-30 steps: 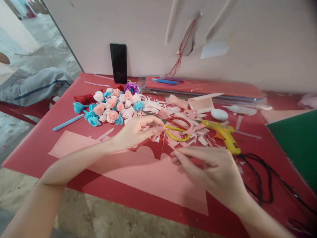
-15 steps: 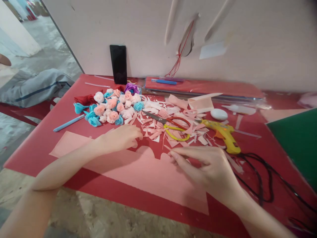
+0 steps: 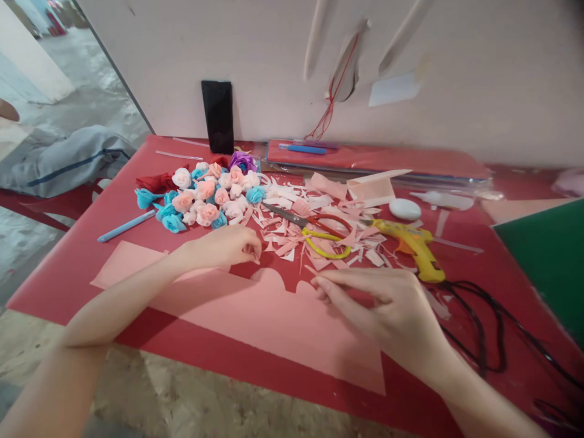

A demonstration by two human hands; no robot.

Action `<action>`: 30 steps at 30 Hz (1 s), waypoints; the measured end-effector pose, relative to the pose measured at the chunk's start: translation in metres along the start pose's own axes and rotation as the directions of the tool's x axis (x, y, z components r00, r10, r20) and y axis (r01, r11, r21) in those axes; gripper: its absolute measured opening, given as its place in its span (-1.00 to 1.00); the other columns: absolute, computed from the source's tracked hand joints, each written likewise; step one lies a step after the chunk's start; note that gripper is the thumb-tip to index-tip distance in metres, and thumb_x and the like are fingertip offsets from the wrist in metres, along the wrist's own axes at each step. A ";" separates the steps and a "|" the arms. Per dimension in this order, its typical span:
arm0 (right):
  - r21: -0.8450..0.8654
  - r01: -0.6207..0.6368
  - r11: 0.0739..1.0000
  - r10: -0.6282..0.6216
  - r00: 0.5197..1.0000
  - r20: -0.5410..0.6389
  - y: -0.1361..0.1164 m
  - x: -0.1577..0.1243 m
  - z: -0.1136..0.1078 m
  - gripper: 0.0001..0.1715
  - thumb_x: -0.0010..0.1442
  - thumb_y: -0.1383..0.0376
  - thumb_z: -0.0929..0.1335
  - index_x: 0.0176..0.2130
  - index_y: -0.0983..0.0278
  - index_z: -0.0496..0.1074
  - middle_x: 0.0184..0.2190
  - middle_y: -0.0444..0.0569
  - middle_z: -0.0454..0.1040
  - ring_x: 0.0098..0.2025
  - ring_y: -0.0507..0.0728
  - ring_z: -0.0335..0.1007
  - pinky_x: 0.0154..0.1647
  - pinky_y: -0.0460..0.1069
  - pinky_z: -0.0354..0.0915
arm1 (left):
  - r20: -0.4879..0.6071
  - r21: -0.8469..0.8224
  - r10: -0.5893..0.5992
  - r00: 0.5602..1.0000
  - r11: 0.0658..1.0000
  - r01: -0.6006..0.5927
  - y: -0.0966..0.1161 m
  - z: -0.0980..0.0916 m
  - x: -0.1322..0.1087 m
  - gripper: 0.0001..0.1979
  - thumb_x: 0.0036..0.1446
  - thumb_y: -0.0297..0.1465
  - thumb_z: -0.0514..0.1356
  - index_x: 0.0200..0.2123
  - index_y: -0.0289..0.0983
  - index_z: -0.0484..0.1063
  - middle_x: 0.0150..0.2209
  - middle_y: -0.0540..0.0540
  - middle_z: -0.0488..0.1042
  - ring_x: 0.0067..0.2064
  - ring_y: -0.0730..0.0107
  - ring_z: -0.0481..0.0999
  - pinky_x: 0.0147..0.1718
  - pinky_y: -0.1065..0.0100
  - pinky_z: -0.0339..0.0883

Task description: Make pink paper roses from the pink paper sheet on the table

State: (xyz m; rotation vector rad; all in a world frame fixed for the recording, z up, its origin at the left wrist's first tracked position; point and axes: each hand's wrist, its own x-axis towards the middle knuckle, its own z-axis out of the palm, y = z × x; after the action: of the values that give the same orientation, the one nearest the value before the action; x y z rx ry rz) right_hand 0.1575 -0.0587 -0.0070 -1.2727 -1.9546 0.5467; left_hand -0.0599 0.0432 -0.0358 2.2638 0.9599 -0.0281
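Observation:
My right hand (image 3: 369,298) is closed in a pinch, and a thin strip of pink paper (image 3: 309,268) pokes out past its fingertips. To the left, my left hand (image 3: 230,245) is curled with thumb and fingertips together; what lies between them is too small to make out. Beneath both hands spreads a large pink crepe paper sheet (image 3: 274,322), its far edge cut into rounded curves. Beyond the hands, scissors (image 3: 326,240) with red and yellow handles rest on a heap of pink and white paper scraps (image 3: 285,246).
Paper roses (image 3: 207,213) in pink, white and blue are heaped at the left. A yellow glue gun (image 3: 417,246) with a black cord lies right, near a glue bottle (image 3: 444,200). A phone (image 3: 218,118) leans on the wall. Another person's clothed leg (image 3: 68,161) shows at the left.
My left hand's fingers have drawn together and tipped downward into a pinch. My right hand stays nearly where it was, still pinching the strip.

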 end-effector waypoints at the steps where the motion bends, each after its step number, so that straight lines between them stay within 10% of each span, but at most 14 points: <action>1: 0.000 -0.002 1.000 0.002 1.000 0.008 -0.001 0.001 0.000 -0.75 0.09 0.46 0.29 -0.56 0.30 0.45 -0.63 -0.11 0.51 -0.66 0.00 0.40 -0.67 -0.19 0.30 | -0.027 -0.017 0.004 1.000 1.000 -0.005 0.000 -0.001 0.000 -0.85 0.00 -0.49 0.12 -0.42 -0.26 0.50 -0.35 -0.02 0.52 -0.33 0.41 0.46 -0.37 0.44 0.21; 16: 0.078 0.053 0.996 -0.044 0.992 -0.118 0.006 0.009 0.012 -0.81 0.09 0.42 0.33 -0.49 0.26 0.50 -0.37 -0.06 0.56 -0.31 0.06 0.51 -0.29 -0.11 0.44 | -0.403 -0.434 -0.044 0.914 0.889 -0.148 0.031 0.004 -0.005 -0.85 -0.02 -0.36 0.26 -0.37 -0.31 0.44 -0.35 -0.02 0.52 -0.29 0.48 0.48 -0.26 0.45 0.33; 30: 0.070 0.028 0.997 -0.018 0.990 -0.137 0.008 0.010 0.017 -0.79 0.09 0.44 0.31 -0.50 0.24 0.47 -0.45 -0.13 0.56 -0.39 0.05 0.51 -0.38 -0.13 0.44 | -0.369 -0.453 -0.011 0.929 0.875 -0.169 0.044 0.005 -0.013 -0.90 -0.02 -0.49 0.25 -0.35 -0.30 0.45 -0.38 0.02 0.52 -0.30 0.51 0.50 -0.24 0.47 0.37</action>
State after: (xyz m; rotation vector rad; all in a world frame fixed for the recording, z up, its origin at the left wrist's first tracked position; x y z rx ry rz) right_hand 0.1474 -0.0459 -0.0201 -1.2093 -1.8185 0.5002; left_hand -0.0398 0.0099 -0.0113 1.8656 0.9276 0.6222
